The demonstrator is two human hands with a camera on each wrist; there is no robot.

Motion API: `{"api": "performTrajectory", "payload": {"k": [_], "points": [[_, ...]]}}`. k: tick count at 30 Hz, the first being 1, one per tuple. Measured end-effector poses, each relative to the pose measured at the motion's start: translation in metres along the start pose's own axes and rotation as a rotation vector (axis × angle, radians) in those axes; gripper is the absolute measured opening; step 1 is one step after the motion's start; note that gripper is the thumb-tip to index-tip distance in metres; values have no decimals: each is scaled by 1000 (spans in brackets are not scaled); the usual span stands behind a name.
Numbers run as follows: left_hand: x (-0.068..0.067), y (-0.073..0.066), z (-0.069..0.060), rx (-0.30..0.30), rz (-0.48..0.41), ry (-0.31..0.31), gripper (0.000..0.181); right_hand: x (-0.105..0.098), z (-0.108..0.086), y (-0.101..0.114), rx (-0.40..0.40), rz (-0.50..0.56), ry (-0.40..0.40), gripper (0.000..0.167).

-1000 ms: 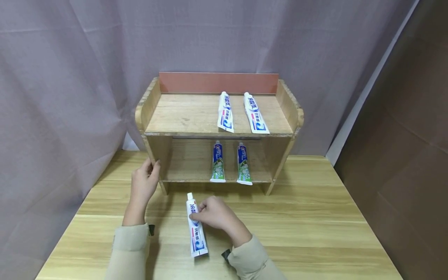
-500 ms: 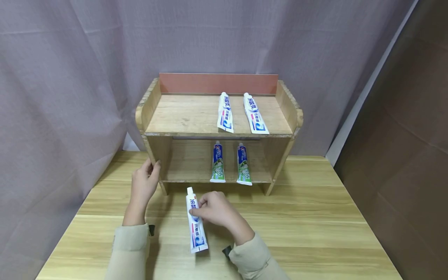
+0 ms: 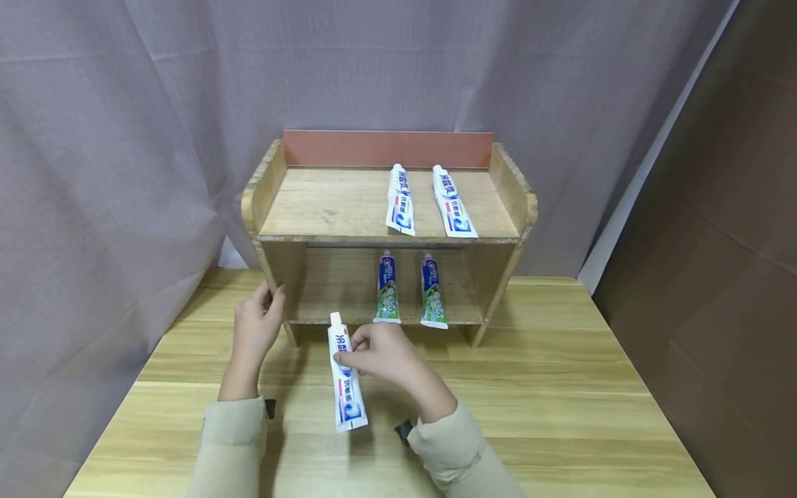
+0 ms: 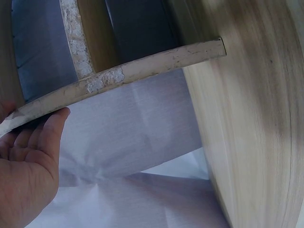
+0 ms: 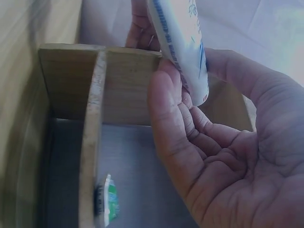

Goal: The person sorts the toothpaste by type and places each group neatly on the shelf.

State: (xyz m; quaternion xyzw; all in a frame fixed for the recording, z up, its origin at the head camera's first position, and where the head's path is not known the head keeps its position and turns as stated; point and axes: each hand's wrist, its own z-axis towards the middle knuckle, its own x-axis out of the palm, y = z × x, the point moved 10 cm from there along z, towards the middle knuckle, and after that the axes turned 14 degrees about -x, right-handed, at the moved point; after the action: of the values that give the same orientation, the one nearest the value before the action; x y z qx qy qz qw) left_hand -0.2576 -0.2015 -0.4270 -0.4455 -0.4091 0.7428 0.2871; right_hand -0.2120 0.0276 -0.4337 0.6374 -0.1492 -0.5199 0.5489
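Observation:
My right hand (image 3: 389,356) pinches a white toothpaste tube (image 3: 345,387) by its side, cap pointing away from me. The tube is raised off the table, its shadow beneath it. In the right wrist view the same white tube (image 5: 183,47) sits between thumb and fingers. My left hand (image 3: 257,321) grips the left side panel of a small wooden shelf (image 3: 324,207). The left wrist view has the left hand (image 4: 33,166) with its fingers along one face of that panel (image 4: 142,66); the thumb is mostly out of frame.
Two white toothpaste tubes, one (image 3: 401,200) left of the other (image 3: 454,202), lie on the upper tier's right half. Below them, two blue-green tubes (image 3: 387,287) (image 3: 432,290) lie on the lower tier. The shelf stands on a wooden table (image 3: 560,401) before a grey curtain (image 3: 373,62).
My right hand has lifted the white toothpaste tube and carried it a little forward toward the shelf. The left hand has stayed on the side panel.

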Motion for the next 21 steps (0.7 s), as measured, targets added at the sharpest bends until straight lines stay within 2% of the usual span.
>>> {"api": "performTrajectory", "payload": {"k": [7, 21], "points": [[1, 0, 0, -8, 0, 10, 27, -5, 5, 10, -19, -72, 13, 23], [0, 0, 0, -9, 14, -19, 25, -18, 12, 31, -68, -94, 0, 21]]}}
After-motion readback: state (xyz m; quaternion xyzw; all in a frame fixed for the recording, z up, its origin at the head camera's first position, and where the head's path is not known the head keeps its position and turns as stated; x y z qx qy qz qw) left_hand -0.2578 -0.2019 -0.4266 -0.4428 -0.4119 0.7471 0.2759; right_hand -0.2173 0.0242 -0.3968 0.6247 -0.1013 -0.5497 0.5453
